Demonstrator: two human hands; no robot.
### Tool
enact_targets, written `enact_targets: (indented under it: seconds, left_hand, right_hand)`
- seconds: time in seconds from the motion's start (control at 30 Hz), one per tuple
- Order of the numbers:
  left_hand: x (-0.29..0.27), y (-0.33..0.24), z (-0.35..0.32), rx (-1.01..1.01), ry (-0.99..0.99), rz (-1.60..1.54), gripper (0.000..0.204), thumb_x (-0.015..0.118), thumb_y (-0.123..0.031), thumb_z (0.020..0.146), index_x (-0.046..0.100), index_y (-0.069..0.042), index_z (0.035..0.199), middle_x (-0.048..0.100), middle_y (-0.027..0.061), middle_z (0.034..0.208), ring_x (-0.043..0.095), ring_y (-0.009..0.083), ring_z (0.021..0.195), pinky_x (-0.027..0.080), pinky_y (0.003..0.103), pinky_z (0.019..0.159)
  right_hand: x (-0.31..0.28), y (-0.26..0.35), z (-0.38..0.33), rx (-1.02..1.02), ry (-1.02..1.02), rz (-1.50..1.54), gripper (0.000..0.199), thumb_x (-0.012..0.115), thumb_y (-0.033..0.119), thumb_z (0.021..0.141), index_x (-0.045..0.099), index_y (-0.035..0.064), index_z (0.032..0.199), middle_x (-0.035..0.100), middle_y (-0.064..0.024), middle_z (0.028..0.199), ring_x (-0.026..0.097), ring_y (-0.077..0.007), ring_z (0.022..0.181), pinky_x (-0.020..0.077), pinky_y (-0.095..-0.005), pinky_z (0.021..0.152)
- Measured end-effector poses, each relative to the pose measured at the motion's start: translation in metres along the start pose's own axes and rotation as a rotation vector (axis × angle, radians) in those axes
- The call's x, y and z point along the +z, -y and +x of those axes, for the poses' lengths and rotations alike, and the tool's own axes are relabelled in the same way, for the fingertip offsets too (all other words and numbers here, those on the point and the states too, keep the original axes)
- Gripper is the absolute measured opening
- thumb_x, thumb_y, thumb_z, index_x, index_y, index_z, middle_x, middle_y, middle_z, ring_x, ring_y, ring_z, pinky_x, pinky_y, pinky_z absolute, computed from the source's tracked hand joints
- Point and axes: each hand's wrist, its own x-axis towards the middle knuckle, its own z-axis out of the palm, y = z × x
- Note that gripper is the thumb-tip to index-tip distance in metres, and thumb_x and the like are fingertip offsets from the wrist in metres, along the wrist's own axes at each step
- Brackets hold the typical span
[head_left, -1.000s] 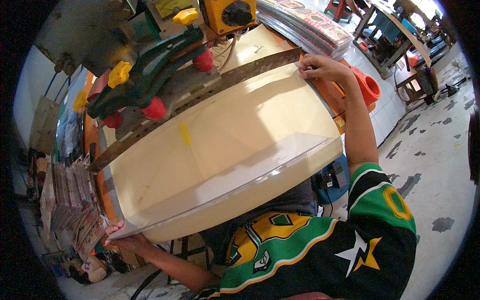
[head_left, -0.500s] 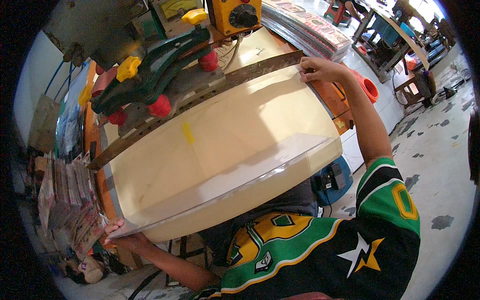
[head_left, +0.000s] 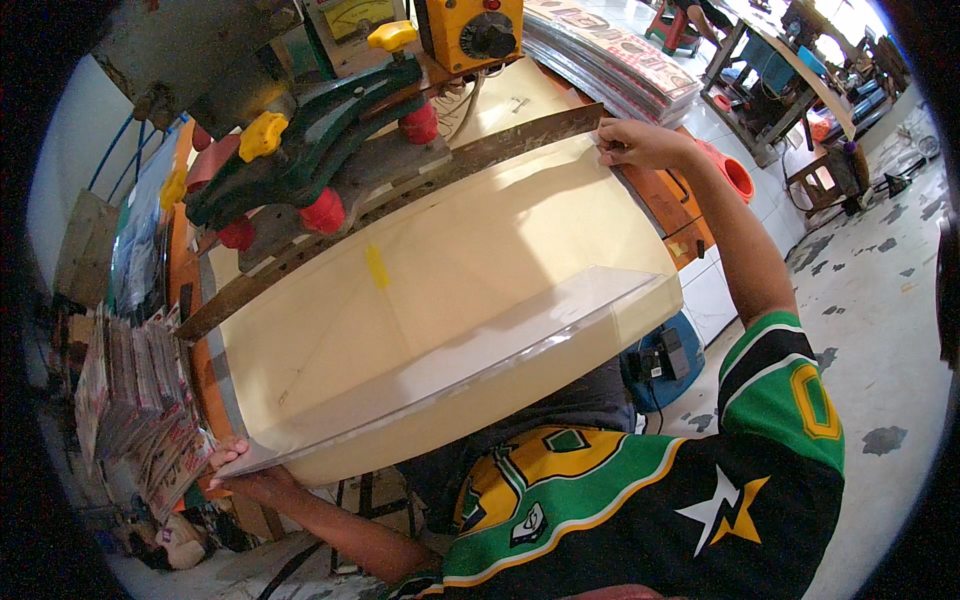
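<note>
A clear plastic sheet (head_left: 490,355) lies over a cream-coloured sheet (head_left: 390,450) that covers the worktable and curves down at the near side. At the near left, my left hand (head_left: 255,482) grips the clear sheet's corner, fingers above and thumb side below. My right hand (head_left: 645,146) is at the far right corner, its fingers pinched together on the sheet's edge beside the end of a long dark metal bar (head_left: 520,136). The bar runs along the far side of the sheets. A yellow mark (head_left: 377,267) shows on the cream surface.
Beyond the bar stands a dark green machine frame (head_left: 335,145) with yellow knobs and red rounded parts. An orange control box (head_left: 478,30) has a black dial. Stacked printed packs (head_left: 135,380) stand at left, flat packs (head_left: 625,65) at back right. A blue stool (head_left: 675,375) is nearby.
My right hand has shifted very slightly and its forearm and sleeve have moved a little to the right. The left hand and the sheet stay nearly where they were.
</note>
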Motion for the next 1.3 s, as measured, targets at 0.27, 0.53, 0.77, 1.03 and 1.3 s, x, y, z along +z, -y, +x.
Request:
enact_targets:
  seconds: [0.27, 0.53, 0.77, 1.03, 1.3]
  left_hand:
    - [0.007, -0.002, -0.004, -0.047, -0.008, -0.063, 0.061, 0.047, -0.074, 0.091, 0.045, -0.013, 0.089, 0.047, 0.0018, 0.083, 0.052, 0.0155, 0.085, 0.048, 0.039, 0.089]
    - [0.004, -0.001, -0.002, -0.094, 0.032, -0.138, 0.062, 0.046, -0.074, 0.091, 0.045, -0.012, 0.089, 0.048, 0.0028, 0.083, 0.052, 0.016, 0.085, 0.048, 0.039, 0.088]
    - [0.006, 0.0, -0.002, -0.08, 0.004, -0.152, 0.062, 0.045, -0.074, 0.092, 0.043, -0.012, 0.089, 0.047, 0.0034, 0.083, 0.051, 0.0173, 0.084, 0.047, 0.04, 0.088]
    - [-0.01, 0.008, 0.003, -0.062, 0.052, -0.166, 0.06, 0.045, -0.072, 0.094, 0.043, -0.012, 0.087, 0.044, 0.003, 0.083, 0.048, 0.0167, 0.083, 0.046, 0.037, 0.085]
    - [0.002, 0.003, -0.002, -0.028, -0.059, -0.073, 0.059, 0.049, -0.07, 0.093, 0.045, -0.011, 0.086, 0.046, 0.0035, 0.082, 0.05, 0.0169, 0.083, 0.047, 0.037, 0.086]
  right_hand:
    - [-0.003, -0.001, -0.001, 0.01, -0.003, -0.081, 0.023, 0.063, 0.02, 0.096, 0.055, -0.0006, 0.094, 0.055, -0.0116, 0.091, 0.054, -0.0237, 0.088, 0.0435, -0.0406, 0.082]
    - [0.006, 0.0, -0.009, -0.013, -0.101, 0.02, 0.017, 0.066, 0.006, 0.093, 0.05, -0.001, 0.092, 0.05, -0.0057, 0.087, 0.048, -0.0165, 0.083, 0.0418, -0.0341, 0.078]
    - [0.003, 0.001, -0.011, 0.001, -0.093, 0.05, 0.02, 0.065, 0.009, 0.095, 0.048, 0.0006, 0.09, 0.048, -0.0013, 0.08, 0.045, -0.0128, 0.079, 0.0417, -0.0326, 0.074]
    - [-0.003, 0.006, -0.009, 0.075, -0.003, 0.263, 0.018, 0.064, 0.015, 0.092, 0.051, 0.0042, 0.085, 0.046, 0.0038, 0.077, 0.044, -0.0091, 0.077, 0.0398, -0.029, 0.071]
    - [-0.002, 0.004, -0.013, 0.196, -0.098, 0.298, 0.022, 0.066, 0.023, 0.092, 0.067, 0.0018, 0.091, 0.062, 0.0027, 0.082, 0.053, -0.0084, 0.08, 0.0438, -0.0291, 0.072]
